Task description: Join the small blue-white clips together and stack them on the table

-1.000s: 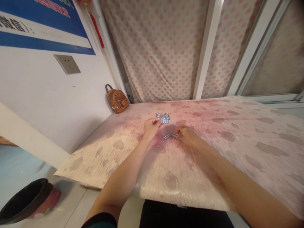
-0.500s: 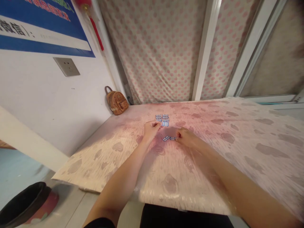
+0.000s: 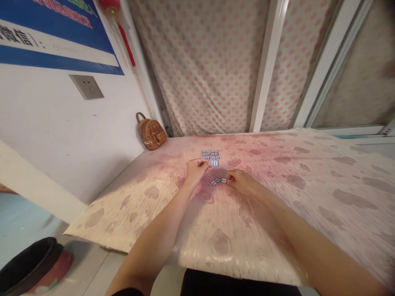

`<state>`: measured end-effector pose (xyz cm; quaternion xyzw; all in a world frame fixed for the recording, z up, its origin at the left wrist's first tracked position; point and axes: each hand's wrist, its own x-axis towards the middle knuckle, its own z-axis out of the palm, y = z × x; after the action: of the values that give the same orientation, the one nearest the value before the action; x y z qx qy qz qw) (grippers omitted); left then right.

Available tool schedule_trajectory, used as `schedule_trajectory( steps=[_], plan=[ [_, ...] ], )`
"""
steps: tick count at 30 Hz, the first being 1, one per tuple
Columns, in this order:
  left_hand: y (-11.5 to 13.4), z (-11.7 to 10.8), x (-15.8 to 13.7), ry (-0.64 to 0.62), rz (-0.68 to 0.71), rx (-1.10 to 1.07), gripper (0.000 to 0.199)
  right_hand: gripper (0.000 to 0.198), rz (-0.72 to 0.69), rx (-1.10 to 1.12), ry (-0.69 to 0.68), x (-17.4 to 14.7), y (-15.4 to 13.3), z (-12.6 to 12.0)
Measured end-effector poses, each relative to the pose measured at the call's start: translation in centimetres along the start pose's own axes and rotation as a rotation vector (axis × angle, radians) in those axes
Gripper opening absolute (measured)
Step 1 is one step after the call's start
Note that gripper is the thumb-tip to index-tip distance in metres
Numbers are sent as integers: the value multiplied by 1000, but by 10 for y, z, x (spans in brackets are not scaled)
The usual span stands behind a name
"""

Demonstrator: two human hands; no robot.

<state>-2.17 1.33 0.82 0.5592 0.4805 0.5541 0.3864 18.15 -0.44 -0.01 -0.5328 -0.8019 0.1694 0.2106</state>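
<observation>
Small white rectangular pieces with blue edges lie on the patterned table cover; what they are made of is too small to tell. Several stand in a neat block of short rows [image 3: 210,154]. Just nearer to me is a row of larger-looking pieces [image 3: 215,163], and my left hand [image 3: 196,170] is closed in a pinch at its left end. A loose, overlapping group of pieces [image 3: 216,181] lies nearer still. My right hand [image 3: 240,180] is beside that group, its thumb and fingers closed around the end of a piece at the right.
The table cover [image 3: 148,218] has grey leaf-like shapes. A small brown backpack [image 3: 152,133] rests at the far left corner by the wall. Behind the table hangs a dotted curtain [image 3: 210,70]. A dark-rimmed bin [image 3: 49,271] stands on the floor at lower left.
My right hand has shifted slightly left, its fingers closer together at the loose pieces. The row by my left hand now shows one more piece. My left hand has barely moved.
</observation>
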Motion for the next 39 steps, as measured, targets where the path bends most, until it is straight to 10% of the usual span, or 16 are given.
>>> schedule_trajectory(
  steps=[11,21,32,39],
  plan=[
    [9,11,-8,60,60,-33,12,22,43,753,253,0,-17,-18],
    [5,13,-8,98,110,-2,12,26,124,656,406,-5,-20,-21],
    [2,23,-12,90,197,-4,18,20,89,1030,215,-6,-36,-14],
    [6,28,-17,40,152,-49,18,22,134,811,382,-10,-37,-15]
  ],
)
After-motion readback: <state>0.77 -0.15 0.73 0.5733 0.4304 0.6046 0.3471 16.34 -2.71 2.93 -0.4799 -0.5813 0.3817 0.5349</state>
